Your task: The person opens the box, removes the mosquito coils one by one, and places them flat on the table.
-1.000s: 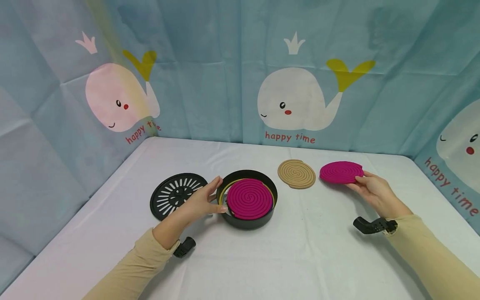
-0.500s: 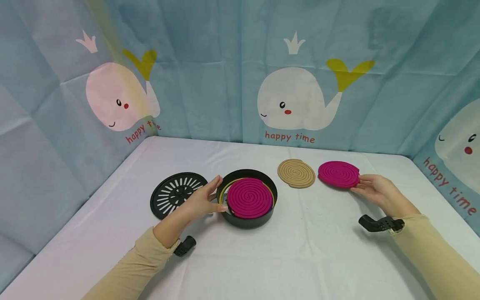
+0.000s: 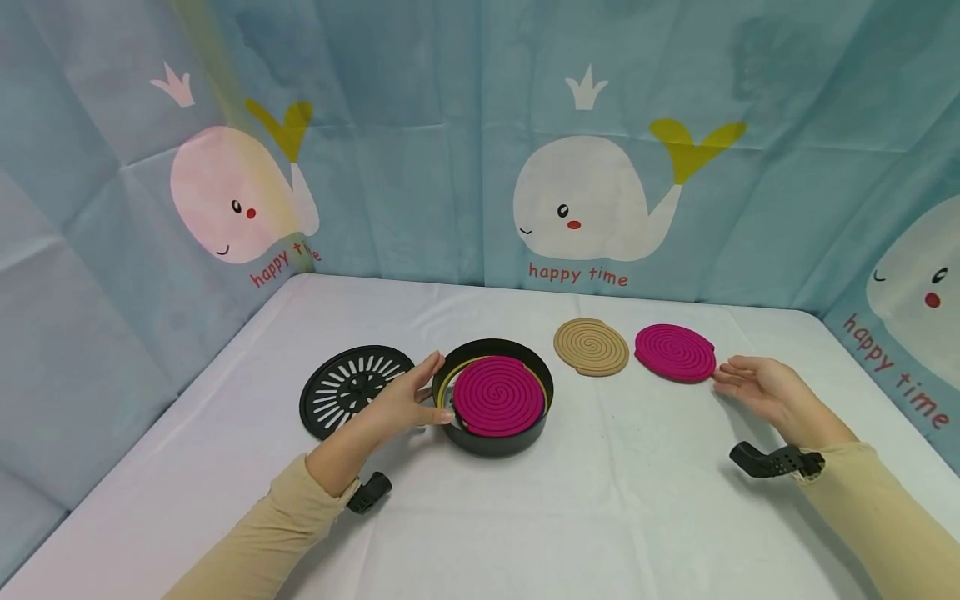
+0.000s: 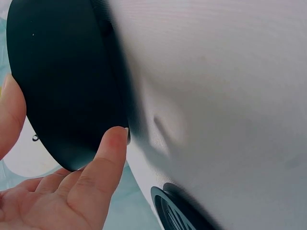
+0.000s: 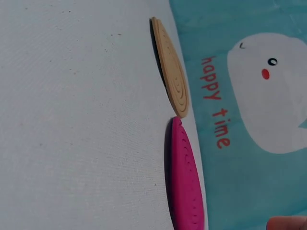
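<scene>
A black round mosquito coil tin [image 3: 491, 448] stands mid-table, with a magenta mosquito coil [image 3: 498, 397] inside its yellow-lined rim. My left hand [image 3: 405, 403] holds the tin's left side; in the left wrist view the hand [image 4: 72, 196] has its digits spread against the dark wall of the tin [image 4: 62, 86]. Another magenta coil [image 3: 675, 353] lies flat at the back right. Just right of that coil, my right hand [image 3: 765, 395] has loosely bent fingers and holds nothing. Only one fingertip [image 5: 288, 223] shows in the right wrist view, near the magenta coil [image 5: 186, 182].
A tan mosquito coil [image 3: 592, 347] lies between the tin and the loose magenta coil. Left of the tin lies a black slotted lid [image 3: 352, 387], partly behind my left hand. A blue curtain with whale prints [image 3: 420, 200] hangs along the back of the white-covered table [image 3: 525, 525].
The right hand has lowered the magenta coil onto the table, let go of it and drawn back to the right. My left hand and the tin have stayed in place.
</scene>
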Motion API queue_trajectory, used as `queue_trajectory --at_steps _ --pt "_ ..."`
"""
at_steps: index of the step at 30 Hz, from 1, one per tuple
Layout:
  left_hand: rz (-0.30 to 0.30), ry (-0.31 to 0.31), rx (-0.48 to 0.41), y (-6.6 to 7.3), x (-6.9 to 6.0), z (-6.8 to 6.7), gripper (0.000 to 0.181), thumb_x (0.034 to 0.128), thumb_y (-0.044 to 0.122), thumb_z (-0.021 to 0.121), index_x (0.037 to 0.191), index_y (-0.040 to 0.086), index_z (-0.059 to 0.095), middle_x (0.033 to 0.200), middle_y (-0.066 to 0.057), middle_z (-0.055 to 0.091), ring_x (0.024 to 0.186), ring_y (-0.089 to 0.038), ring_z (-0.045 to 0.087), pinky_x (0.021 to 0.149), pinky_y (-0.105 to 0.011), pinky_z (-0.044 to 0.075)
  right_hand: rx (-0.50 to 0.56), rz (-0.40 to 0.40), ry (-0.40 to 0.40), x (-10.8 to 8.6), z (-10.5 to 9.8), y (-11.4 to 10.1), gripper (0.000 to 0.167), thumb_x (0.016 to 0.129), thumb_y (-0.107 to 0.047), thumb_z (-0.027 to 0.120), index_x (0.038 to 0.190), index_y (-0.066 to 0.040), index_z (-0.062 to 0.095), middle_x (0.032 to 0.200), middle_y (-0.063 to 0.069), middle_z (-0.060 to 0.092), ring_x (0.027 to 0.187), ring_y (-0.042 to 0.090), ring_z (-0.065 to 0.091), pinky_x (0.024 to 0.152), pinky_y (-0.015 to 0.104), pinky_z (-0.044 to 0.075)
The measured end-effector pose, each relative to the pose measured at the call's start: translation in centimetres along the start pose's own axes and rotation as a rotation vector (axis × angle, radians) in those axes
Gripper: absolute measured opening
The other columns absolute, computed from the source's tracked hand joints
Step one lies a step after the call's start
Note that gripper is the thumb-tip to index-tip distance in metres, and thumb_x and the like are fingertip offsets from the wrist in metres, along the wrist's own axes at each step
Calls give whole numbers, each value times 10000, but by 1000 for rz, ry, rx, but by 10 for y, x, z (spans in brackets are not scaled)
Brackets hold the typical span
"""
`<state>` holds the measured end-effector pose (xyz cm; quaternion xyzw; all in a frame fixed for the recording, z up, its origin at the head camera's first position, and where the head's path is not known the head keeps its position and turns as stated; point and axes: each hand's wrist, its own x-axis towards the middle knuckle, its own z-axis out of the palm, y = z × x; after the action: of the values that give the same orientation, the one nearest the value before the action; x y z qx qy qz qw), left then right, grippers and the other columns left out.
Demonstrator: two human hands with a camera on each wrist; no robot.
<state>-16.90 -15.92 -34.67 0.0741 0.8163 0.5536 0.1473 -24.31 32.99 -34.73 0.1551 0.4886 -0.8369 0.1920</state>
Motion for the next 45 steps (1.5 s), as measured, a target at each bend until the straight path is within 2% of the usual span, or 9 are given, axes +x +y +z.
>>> queue_trajectory --at_steps 14,17,20,23,25,27,30,41,45 --pt "3 4 0 -1 0 0 947 852 -19 718 1556 15 86 1602 -161 146 1406 -438 235 1085 -488 341 -1 -19 -33 -14 0 6 726 1054 -136 294 1457 -152 -310 1553 -7 -301 1450 177 -128 1154 364 1" --pt "2 3 -1 -1 0 0 942 856 -24 712 1556 15 82 1603 -160 143 1406 -439 233 1090 -490 332 3 -28 -48 -18 3 6 755 1051 -123 344 1477 -157 -279 1563 -10 -277 1383 200 359 1152 369 13" --pt "4 4 0 -2 0 0 938 859 -27 707 1555 12 79 1603 -159 140 1407 -438 231 1098 -490 319 -1 -43 -83 -22 8 8 773 1046 -115 375 1491 -150 -255 1576 3 -248 993 153 647 1137 371 25" --pt "8 2 2 -1 0 0 938 860 -26 707 1554 10 77 1603 -163 139 1406 -439 231 1100 -489 317 -37 -78 -147 -28 13 11 769 1047 -99 377 1491 -111 -251 1613 17 -143 894 146 675 1135 373 117" --pt "11 0 -1 -1 0 0 939 859 -28 707 1554 7 77 1602 -166 139 1406 -441 230 1096 -489 322 -60 -109 -186 -32 16 13 769 1045 -83 380 1493 -84 -245 1598 83 107 942 151 672 1112 372 292" --pt "12 -2 -5 -1 0 0 939 858 -29 708 1553 6 77 1602 -168 139 1405 -444 229 1091 -488 331 -81 -134 -223 -36 20 15 770 1043 -75 388 1496 -59 -234 1427 87 385 987 152 663 1012 355 454" --pt "11 -3 -5 -1 0 0 941 857 -28 709 1553 5 78 1602 -168 138 1404 -445 232 1084 -487 343 -87 -166 -276 -41 27 17 768 1044 -71 390 1491 -30 -233 1139 -37 589 1022 169 658 868 342 547" --pt "10 2 4 -1 0 0 947 857 -9 717 1556 17 80 1602 -163 141 1408 -437 229 1106 -487 306 -225 -256 -404 -56 61 29 709 1056 -82 352 1463 87 -204 1189 -11 657 1091 198 645 887 323 539" --pt "11 2 4 -1 0 1 946 856 -17 714 1556 14 78 1602 -166 140 1409 -438 226 1117 -491 282 -249 -276 -422 -60 72 35 560 1050 -62 363 1493 76 51 1211 13 647 1113 206 636 901 329 533"
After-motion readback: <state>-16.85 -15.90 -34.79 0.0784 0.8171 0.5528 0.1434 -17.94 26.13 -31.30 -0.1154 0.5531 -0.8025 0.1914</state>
